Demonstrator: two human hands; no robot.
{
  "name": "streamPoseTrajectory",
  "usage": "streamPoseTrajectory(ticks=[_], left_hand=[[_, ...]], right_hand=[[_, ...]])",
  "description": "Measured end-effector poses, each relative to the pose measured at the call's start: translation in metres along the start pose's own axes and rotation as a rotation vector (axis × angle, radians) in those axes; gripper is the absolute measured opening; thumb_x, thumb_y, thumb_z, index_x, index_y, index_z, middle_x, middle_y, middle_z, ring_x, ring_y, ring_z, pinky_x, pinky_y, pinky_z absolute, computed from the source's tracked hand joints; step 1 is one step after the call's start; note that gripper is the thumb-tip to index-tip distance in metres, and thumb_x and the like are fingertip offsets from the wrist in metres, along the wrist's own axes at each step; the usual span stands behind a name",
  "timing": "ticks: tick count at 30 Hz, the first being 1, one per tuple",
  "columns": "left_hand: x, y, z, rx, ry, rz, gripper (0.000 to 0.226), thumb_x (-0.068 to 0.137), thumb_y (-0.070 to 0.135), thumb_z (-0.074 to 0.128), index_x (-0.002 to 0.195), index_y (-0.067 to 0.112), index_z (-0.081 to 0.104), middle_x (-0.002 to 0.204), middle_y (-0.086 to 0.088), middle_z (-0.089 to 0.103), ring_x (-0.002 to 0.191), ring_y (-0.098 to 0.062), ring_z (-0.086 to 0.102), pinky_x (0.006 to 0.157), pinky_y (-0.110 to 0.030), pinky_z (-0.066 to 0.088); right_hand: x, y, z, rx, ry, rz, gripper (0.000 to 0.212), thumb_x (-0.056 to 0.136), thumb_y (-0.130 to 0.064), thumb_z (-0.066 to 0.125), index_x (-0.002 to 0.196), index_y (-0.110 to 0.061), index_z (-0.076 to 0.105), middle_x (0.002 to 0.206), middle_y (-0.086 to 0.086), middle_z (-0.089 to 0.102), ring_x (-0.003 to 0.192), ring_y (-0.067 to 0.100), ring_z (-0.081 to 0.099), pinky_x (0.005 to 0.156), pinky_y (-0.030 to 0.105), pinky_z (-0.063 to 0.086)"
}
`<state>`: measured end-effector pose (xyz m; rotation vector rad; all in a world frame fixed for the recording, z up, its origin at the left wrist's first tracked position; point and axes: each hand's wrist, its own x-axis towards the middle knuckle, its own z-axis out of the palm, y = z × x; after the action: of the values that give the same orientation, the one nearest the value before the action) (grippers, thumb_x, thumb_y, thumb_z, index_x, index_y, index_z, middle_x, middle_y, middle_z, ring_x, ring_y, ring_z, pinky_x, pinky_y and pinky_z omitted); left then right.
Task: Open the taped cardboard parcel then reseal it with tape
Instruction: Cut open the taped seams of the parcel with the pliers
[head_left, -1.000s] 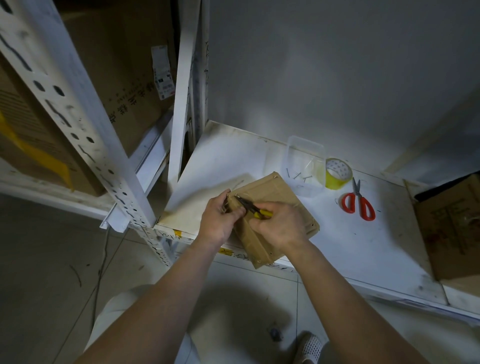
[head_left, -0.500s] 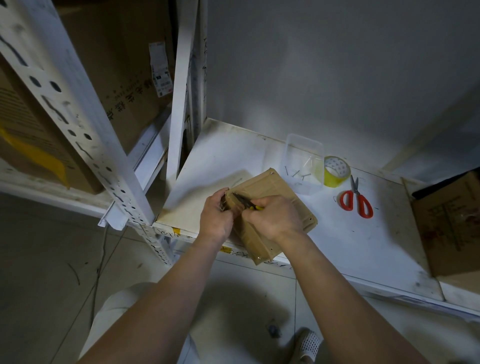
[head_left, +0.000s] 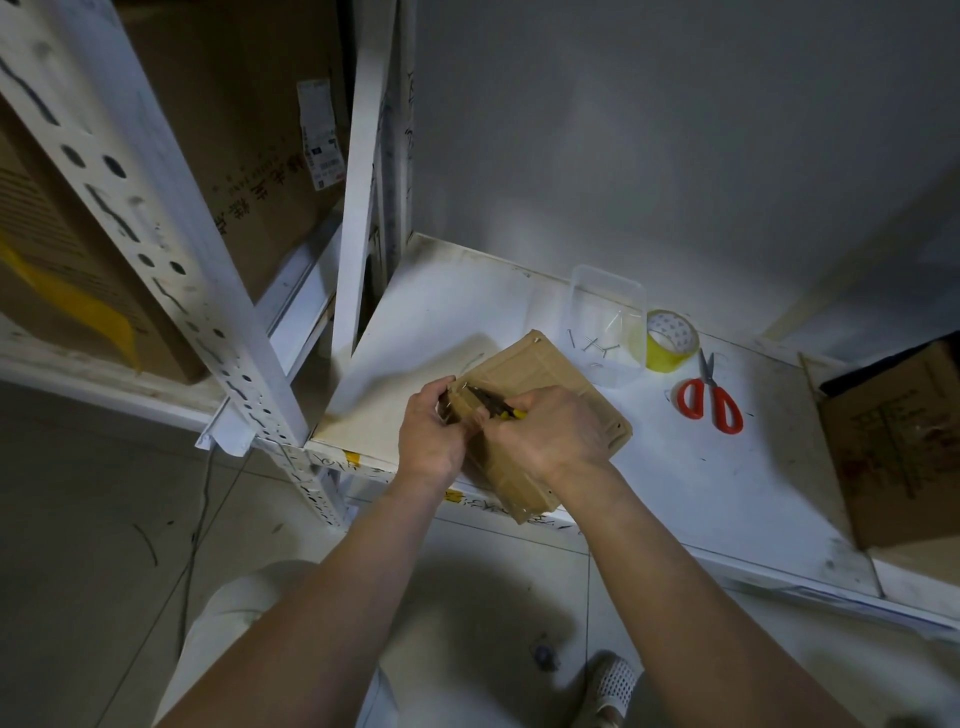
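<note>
far left: big cardboard boxes (head_left: 249, 156) on the next rack, one with a white label; perforated white upright (head_left: 156, 234) slants across in front of them.
shelf: white shelf board (head_left: 701, 493), scuffed and dirty, everything sits on it.
left hand: I see my left hand (head_left: 428, 431) curled round the parcel's left corner, grip clamped on the cardboard edge, thumb on top.
parcel: flat brown cardboard parcel (head_left: 550, 374), lies flat at the shelf's front edge, turned diamond-wise, near corner sticks out past the edge; clear tape shines along its left side.
tool: dark pointed tool with yellow handle (head_left: 493, 405), looks like small pliers, cannot tell for sure; tip points left toward the corner by my left thumb.
right hand: my right hand (head_left: 550, 441) lies on top of the parcel, grip closed round the tool's yellow handle.
tub: clear plastic tub (head_left: 608, 312) behind the parcel, just beside its far corner; a few thin metal pins (head_left: 595, 344) lie in it or under it, cannot tell which.
tape: yellow tape roll (head_left: 671, 340) touching the tub's right side, standing tilted.
scissors: red-handled scissors (head_left: 710, 397) right of the tape, closed, blades pointing to the wall.
far right: open brown box (head_left: 898, 441) on the shelf's right end.
floor: grey tiles below, my knee and one shoe in view.
</note>
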<state>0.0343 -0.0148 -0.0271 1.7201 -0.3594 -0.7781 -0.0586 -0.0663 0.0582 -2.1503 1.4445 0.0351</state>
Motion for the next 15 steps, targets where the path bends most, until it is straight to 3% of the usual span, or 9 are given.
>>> streamPoseTrajectory(ticks=[4, 15], left_hand=[[-0.0014, -0.0014, 0.0003, -0.019, 0.023, 0.007, 0.046, 0.074, 0.011, 0.076, 0.115, 0.023, 0.058, 0.122, -0.004, 0.056, 0.111, -0.021, 0.055, 0.1, -0.035, 0.046], [-0.002, -0.0043, 0.0025, -0.004, 0.054, 0.019, 0.045, 0.073, 0.007, 0.075, 0.112, 0.02, 0.059, 0.118, -0.003, 0.054, 0.109, -0.019, 0.054, 0.096, -0.03, 0.046]], right_hand=[[-0.0015, -0.0026, -0.0011, -0.001, -0.014, -0.016, 0.036, 0.082, -0.049, 0.059, 0.111, -0.029, 0.068, 0.099, -0.002, 0.071, 0.095, 0.021, 0.064, 0.077, 0.028, 0.052], [-0.0055, -0.002, 0.0001, -0.018, 0.003, -0.044, 0.041, 0.082, -0.047, 0.059, 0.119, -0.03, 0.064, 0.107, -0.004, 0.07, 0.1, 0.018, 0.063, 0.081, 0.029, 0.053]])
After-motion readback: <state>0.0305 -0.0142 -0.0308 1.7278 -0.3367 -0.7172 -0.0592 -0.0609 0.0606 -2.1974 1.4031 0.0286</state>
